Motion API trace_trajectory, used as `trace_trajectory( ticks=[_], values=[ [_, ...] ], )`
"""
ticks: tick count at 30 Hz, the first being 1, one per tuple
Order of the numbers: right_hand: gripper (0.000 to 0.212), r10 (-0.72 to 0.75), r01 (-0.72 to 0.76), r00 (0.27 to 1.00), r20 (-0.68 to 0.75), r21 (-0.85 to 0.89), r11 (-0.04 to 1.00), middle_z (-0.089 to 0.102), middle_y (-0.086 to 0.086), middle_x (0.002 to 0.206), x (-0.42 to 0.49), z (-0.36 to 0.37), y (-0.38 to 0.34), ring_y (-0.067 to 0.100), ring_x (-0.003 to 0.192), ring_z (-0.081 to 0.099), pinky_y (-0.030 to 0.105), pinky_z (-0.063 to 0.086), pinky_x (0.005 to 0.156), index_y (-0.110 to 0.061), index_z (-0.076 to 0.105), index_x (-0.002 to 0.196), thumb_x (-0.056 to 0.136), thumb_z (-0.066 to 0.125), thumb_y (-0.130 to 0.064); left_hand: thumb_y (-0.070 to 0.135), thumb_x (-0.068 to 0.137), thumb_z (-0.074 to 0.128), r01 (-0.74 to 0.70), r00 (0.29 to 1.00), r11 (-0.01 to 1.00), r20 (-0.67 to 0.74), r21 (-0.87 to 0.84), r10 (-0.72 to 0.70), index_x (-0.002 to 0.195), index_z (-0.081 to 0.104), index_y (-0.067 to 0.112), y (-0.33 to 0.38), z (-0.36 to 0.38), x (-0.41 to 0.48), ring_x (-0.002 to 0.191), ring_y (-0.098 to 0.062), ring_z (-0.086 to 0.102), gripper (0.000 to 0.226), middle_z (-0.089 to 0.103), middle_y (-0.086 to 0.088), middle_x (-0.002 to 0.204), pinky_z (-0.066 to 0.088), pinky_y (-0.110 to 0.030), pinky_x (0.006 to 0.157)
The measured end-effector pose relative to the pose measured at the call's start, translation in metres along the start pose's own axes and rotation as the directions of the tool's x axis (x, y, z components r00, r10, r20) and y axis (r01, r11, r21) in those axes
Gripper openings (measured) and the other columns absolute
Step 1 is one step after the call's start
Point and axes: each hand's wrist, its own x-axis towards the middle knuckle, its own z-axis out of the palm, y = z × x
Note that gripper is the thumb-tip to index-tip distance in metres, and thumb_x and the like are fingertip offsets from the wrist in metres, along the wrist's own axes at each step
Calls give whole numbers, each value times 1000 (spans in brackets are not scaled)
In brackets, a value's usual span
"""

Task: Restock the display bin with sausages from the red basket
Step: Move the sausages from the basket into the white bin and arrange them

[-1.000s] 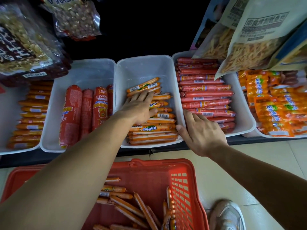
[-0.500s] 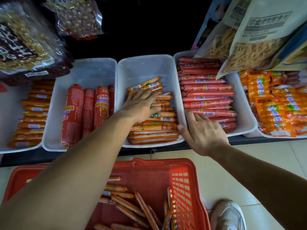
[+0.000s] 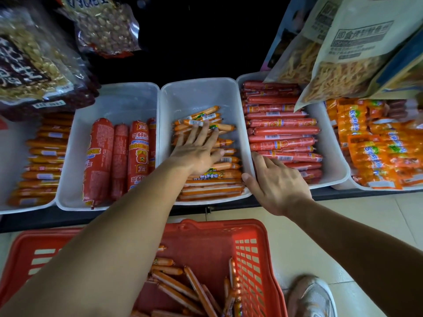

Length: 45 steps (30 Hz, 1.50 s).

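Note:
The white display bin [image 3: 199, 92] in the middle of the shelf holds a pile of thin orange sausages [image 3: 212, 186]. My left hand [image 3: 198, 149] lies flat on that pile with fingers spread, its fingertips on the loose sausages at the back. My right hand [image 3: 277, 184] grips the bin's front right corner, thumb on the rim and fingers over the wall between this bin and the one to the right. The red basket [image 3: 229, 236] stands on the floor below the shelf, with several more orange sausages [image 3: 183, 287] in it. My left forearm hides part of the basket.
A bin of thick red sausages [image 3: 109, 156] sits left of the middle bin, a bin of long red sausages [image 3: 281, 131] right of it. Orange packs [image 3: 377, 147] fill the far right bin. Snack bags [image 3: 338, 49] hang above. My shoe [image 3: 311, 296] is beside the basket.
My left hand has slid a little further back over the sausage pile, fingers spreading. My right hand stays on the bin's corner.

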Motion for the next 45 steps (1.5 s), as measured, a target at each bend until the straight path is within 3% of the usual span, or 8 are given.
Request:
trace_trajectory(
  ticks=[8,15,21,27,32,37,40,45],
  values=[
    [64,14,-16,995,100,27,999,53,1,134,-1,-10,-4,23,121,51,42,46,87,-19,28,144,98,14,-62,61,101,25,-13,992,1000,-125,-18,11,159,-3,29,-1,-4,-38,152,-19,-14,72,-14,4,165,-4,-46,123],
    [64,21,13,989,144,-231,973,45,12,138,-13,-81,-44,32,126,45,48,44,94,-15,35,144,99,28,-60,54,98,43,15,968,982,-242,-190,-62,157,20,27,-18,-32,-176,147,-20,30,69,23,4,164,31,-39,117],
    [65,-106,155,976,192,-266,951,31,15,153,-54,-131,-113,36,137,35,50,42,99,-16,32,149,99,34,-57,53,95,49,173,965,954,-153,-245,-215,151,34,27,-33,-23,-286,138,-26,43,64,41,-3,154,38,-40,110],
    [64,-211,249,939,271,-114,962,36,14,147,-122,-59,-170,37,133,41,47,40,103,-17,38,145,94,50,-53,38,99,51,223,969,918,-27,-327,-245,141,50,15,-42,52,-350,134,-27,46,48,48,-11,144,35,-35,112],
    [86,-59,109,856,513,-68,992,27,19,155,-147,43,-180,44,139,32,48,35,113,-13,29,152,86,51,-64,43,93,56,266,964,914,112,-307,-243,139,48,12,-55,123,-363,132,-34,49,56,49,-18,143,42,-40,106],
    [108,236,-229,746,623,-93,969,5,29,161,-163,135,-166,45,148,17,47,23,118,3,8,154,85,63,-60,57,88,56,339,926,918,245,-208,-287,149,36,16,-74,175,-347,141,-36,35,77,36,-14,155,34,-44,113],
    [127,354,-440,708,611,-11,898,-9,23,163,-174,165,-168,44,148,14,48,26,117,1,-9,155,78,71,-62,68,81,58,403,886,897,324,-183,-332,151,31,16,-84,193,-336,144,-38,29,91,29,-14,157,27,-47,116],
    [135,506,-596,746,433,94,798,20,18,157,-179,181,-177,40,140,32,50,33,110,-12,-4,157,66,84,-57,86,60,65,598,767,762,453,-247,-455,159,3,17,-98,209,-333,151,-40,2,135,-4,-14,165,17,-52,121]
  ],
)
